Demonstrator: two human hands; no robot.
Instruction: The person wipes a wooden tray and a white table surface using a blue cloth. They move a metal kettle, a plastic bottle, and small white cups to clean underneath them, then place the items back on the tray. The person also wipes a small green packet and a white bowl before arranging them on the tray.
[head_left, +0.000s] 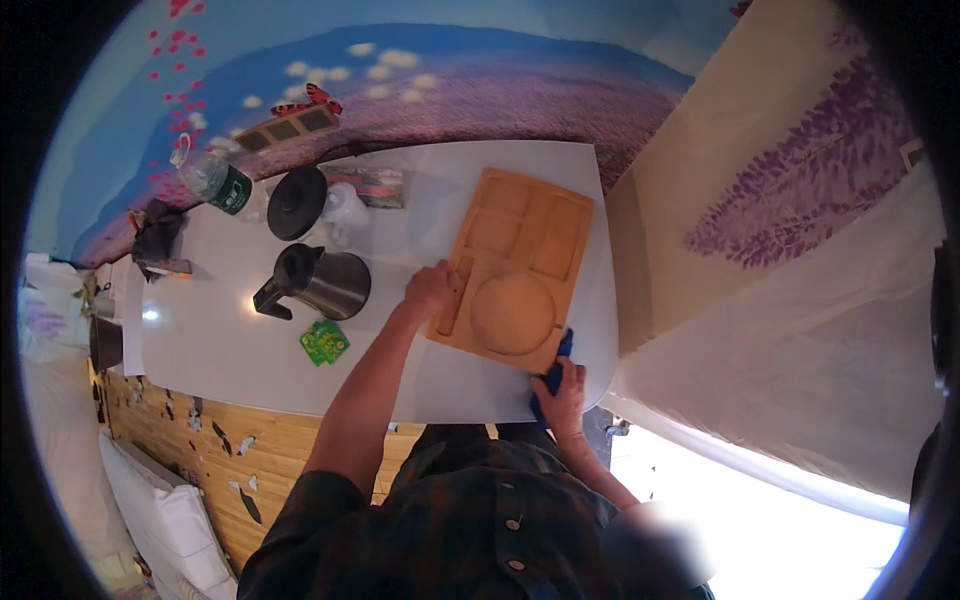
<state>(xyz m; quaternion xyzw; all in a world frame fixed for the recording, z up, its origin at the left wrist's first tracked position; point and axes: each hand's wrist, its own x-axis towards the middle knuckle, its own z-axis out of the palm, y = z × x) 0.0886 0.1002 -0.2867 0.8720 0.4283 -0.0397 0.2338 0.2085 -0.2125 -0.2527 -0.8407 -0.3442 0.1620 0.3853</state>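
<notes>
A wooden compartment tray lies slightly turned on the white table, with a round recess near me and squarer recesses farther off. My left hand grips the tray's left edge beside its long narrow slot. At the near right corner of the tray, my right hand holds a dark blue cloth. Part of that cloth is hidden under my fingers, and it reaches up along the tray's right side. No objects sit in the recesses.
Left of the tray are a steel electric kettle, a green packet, a black round lid, a white container and a flat package. A plastic bottle stands near the mural wall. A pale panel borders the table's right.
</notes>
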